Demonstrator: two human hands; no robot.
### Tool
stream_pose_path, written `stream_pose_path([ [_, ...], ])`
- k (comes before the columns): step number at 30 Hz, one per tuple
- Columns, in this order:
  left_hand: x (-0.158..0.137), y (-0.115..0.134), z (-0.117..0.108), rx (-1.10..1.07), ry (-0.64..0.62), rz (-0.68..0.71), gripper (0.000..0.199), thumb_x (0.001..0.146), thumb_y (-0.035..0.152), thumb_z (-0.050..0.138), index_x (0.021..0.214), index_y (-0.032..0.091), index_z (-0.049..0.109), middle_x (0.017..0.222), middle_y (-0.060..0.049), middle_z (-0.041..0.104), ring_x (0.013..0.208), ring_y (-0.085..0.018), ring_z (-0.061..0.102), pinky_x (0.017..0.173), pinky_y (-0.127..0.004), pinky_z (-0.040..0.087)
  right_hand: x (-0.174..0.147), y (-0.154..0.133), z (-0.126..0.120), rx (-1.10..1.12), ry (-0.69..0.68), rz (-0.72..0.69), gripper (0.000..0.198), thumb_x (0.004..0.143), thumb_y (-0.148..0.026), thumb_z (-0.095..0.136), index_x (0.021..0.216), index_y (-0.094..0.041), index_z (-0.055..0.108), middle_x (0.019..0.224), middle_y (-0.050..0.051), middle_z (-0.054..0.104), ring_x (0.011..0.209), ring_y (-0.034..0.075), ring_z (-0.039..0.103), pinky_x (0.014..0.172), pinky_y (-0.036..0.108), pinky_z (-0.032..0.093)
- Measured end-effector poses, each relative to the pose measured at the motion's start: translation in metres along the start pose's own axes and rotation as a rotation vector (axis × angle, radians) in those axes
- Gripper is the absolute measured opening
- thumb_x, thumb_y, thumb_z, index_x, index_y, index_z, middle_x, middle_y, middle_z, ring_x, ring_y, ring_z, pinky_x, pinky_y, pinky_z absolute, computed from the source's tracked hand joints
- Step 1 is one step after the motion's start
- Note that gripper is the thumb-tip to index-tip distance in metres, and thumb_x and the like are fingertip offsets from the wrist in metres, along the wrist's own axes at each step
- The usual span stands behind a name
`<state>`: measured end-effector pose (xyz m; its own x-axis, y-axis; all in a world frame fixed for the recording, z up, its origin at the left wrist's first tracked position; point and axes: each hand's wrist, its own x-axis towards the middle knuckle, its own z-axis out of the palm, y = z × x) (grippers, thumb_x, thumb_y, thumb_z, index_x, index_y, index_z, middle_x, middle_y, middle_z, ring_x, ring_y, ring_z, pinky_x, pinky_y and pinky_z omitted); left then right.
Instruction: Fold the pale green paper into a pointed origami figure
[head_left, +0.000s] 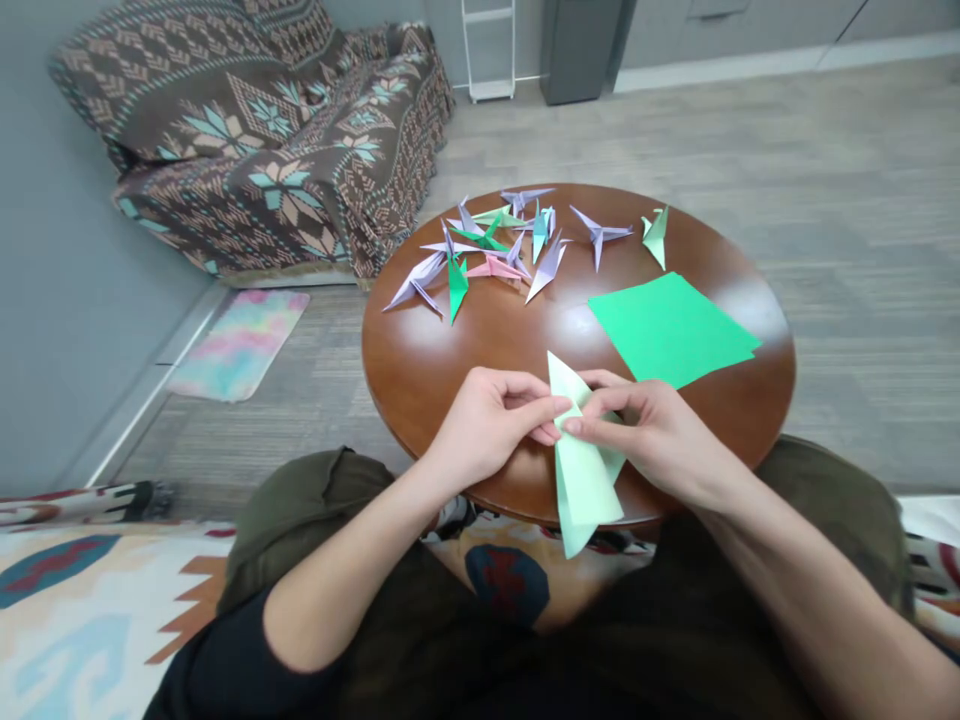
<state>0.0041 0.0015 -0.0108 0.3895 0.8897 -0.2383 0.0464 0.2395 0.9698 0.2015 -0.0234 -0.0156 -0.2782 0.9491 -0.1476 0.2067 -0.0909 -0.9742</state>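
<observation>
A partly folded sheet of pale green origami paper [583,483] is held between my two hands above the near edge of the round table. My left hand [504,415] is closed, thumb and fingers pinching the paper's left edge. On the other side my right hand [649,425] pinches the paper near its middle, the two thumbs close together. One pointed corner sticks up past the fingers, and the lower folds hang over the table's edge. Some fingertips are hidden behind the paper.
Finished paper cranes [491,265] in purple, green and pink crowd the far left of the brown table [420,385]. A pale green crane [655,238] stands far right, beyond green paper sheets [675,330]. A covered sofa [285,170] is at the back left.
</observation>
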Motion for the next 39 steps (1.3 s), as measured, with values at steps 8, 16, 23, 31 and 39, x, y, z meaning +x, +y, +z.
stream_pose_path([
  [8, 0.0, 0.001, 0.0, 0.003, -0.023, 0.001, 0.018, 0.08, 0.03, 0.084, 0.078, 0.012, 0.078, 0.063, -0.002, 0.073, 0.059, -0.012, 0.068, 0.064, -0.022, 0.056, -0.001, 0.0, 0.0, -0.013, 0.0, 0.002, 0.021, 0.083, -0.034, 0.079, 0.068, -0.019, 0.079, 0.127, 0.007, 0.071, 0.1, 0.025, 0.066, 0.086, 0.039, 0.042],
  [16, 0.001, -0.002, 0.002, -0.054, 0.008, 0.018, 0.023, 0.076, 0.032, 0.088, 0.077, 0.012, 0.077, 0.061, -0.001, 0.071, 0.056, -0.009, 0.063, 0.06, -0.019, 0.052, -0.001, -0.001, 0.001, -0.026, -0.011, -0.013, 0.023, 0.083, -0.032, 0.078, 0.065, -0.019, 0.075, 0.123, 0.006, 0.073, 0.099, 0.024, 0.067, 0.085, 0.038, 0.044],
  [23, 0.002, -0.002, 0.0, -0.057, 0.018, 0.025, 0.025, 0.074, 0.034, 0.09, 0.075, 0.013, 0.078, 0.06, 0.0, 0.07, 0.054, -0.008, 0.06, 0.059, -0.02, 0.051, 0.0, 0.0, -0.003, 0.05, -0.028, 0.008, 0.018, 0.084, -0.04, 0.08, 0.08, -0.023, 0.085, 0.137, 0.007, 0.071, 0.121, 0.031, 0.066, 0.103, 0.043, 0.043],
  [31, 0.0, 0.0, 0.002, -0.039, -0.005, 0.028, 0.027, 0.079, 0.039, 0.085, 0.078, 0.013, 0.077, 0.06, -0.001, 0.069, 0.053, -0.009, 0.061, 0.057, -0.021, 0.053, 0.001, 0.001, -0.004, 0.073, 0.028, -0.008, 0.019, 0.081, -0.037, 0.083, 0.069, -0.022, 0.08, 0.131, 0.007, 0.073, 0.111, 0.029, 0.069, 0.099, 0.042, 0.046],
  [39, -0.011, 0.006, 0.012, 0.045, -0.033, -0.11, 0.015, 0.082, 0.027, 0.08, 0.081, 0.011, 0.078, 0.067, -0.003, 0.072, 0.056, -0.01, 0.062, 0.055, -0.019, 0.054, -0.001, 0.003, 0.0, 0.001, 0.212, -0.109, 0.029, 0.083, -0.042, 0.082, 0.063, -0.023, 0.073, 0.108, 0.009, 0.076, 0.12, 0.032, 0.063, 0.1, 0.044, 0.043],
])
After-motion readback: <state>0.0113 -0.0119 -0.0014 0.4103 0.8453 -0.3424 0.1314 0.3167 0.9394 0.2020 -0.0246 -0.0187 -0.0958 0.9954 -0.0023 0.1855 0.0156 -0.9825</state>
